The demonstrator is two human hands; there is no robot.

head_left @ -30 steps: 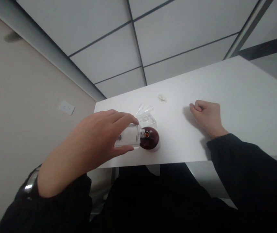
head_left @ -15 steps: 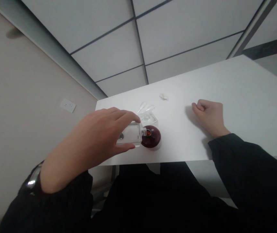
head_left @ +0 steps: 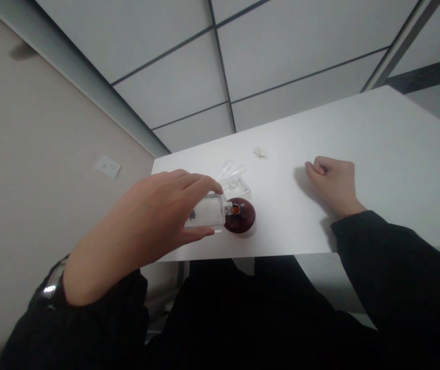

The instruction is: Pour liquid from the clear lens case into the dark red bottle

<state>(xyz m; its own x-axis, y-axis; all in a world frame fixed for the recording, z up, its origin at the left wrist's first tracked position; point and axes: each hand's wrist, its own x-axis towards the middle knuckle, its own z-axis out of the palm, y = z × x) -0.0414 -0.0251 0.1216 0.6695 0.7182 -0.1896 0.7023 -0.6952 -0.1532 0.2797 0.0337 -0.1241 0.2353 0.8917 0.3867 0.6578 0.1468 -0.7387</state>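
Note:
My left hand (head_left: 173,205) is closed around a clear glass bottle (head_left: 208,211), fingers on the far side and thumb on the near side. The bottle lies tilted on its side, its threaded neck pointing right. That neck meets the small round opening of a dark red, rounded container (head_left: 241,217), where an orange-brown tint shows. Liquid flow cannot be made out. Well to the right, my right hand (head_left: 333,182) rests on the white table (head_left: 281,205) as a closed fist; anything inside it is hidden.
Just behind the red container lies a clear square glass-like piece (head_left: 235,187), with clear slender pieces (head_left: 237,171) beside it. A small crumpled whitish scrap (head_left: 260,152) is farther back. Panelled doors (head_left: 289,56) stand behind the table, and a wall with a socket (head_left: 108,167) is at left.
Almost nothing differs. My left hand holds the glass bottle in the same tilt at the red container's opening, and my right fist stays in place. The view has shifted very slightly.

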